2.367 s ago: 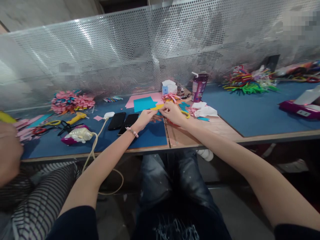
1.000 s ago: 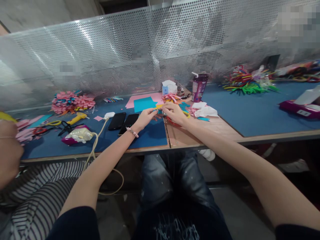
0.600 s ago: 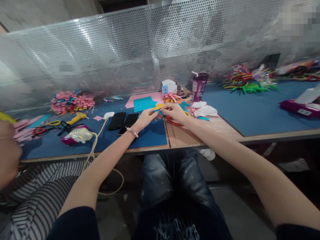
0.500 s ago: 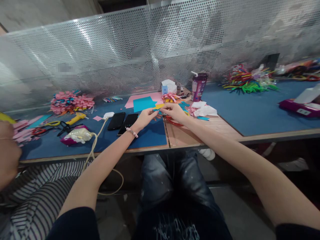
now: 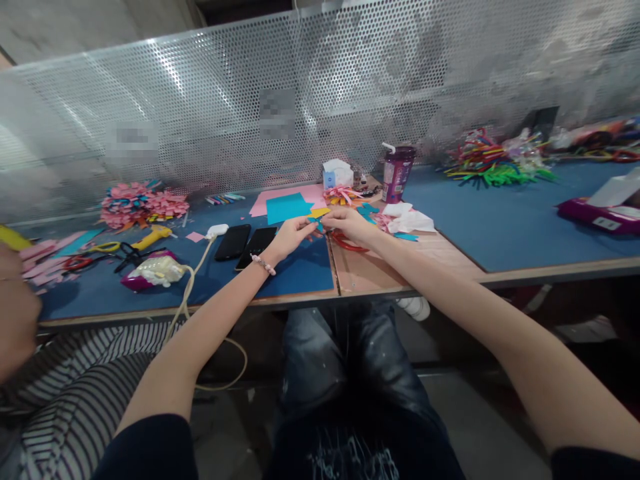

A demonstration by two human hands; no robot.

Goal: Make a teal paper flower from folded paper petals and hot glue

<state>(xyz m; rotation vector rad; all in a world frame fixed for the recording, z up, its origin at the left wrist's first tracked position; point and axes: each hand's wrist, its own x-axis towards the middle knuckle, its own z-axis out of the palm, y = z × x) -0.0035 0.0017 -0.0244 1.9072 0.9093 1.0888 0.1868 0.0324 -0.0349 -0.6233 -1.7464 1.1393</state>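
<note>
Between my fingertips is a small blue piece of paper (image 5: 318,223), partly hidden by the fingers. My left hand (image 5: 297,235), with a beaded bracelet at its wrist, pinches it from the left. My right hand (image 5: 347,223) is closed on its other side, fingertips together. Just behind the hands lie a yellow paper (image 5: 320,212), a blue paper sheet (image 5: 285,209) and a pink sheet (image 5: 259,203). Under my right hand shows the red handle of scissors (image 5: 347,244). Blue paper scraps (image 5: 369,211) lie to the right.
Two phones (image 5: 233,242) lie left of my hands. A purple cup (image 5: 399,175) with a straw stands behind crumpled tissues (image 5: 415,219). A yellow glue gun (image 5: 153,237) and pink paper bundles (image 5: 140,202) are farther left, near another person's arm (image 5: 17,310). A perforated metal panel (image 5: 225,107) closes the back.
My fingers have shifted slightly around the blue paper piece, and more of it shows between them. My right hand has turned a little. The other person's arm at the left edge moved slightly.
</note>
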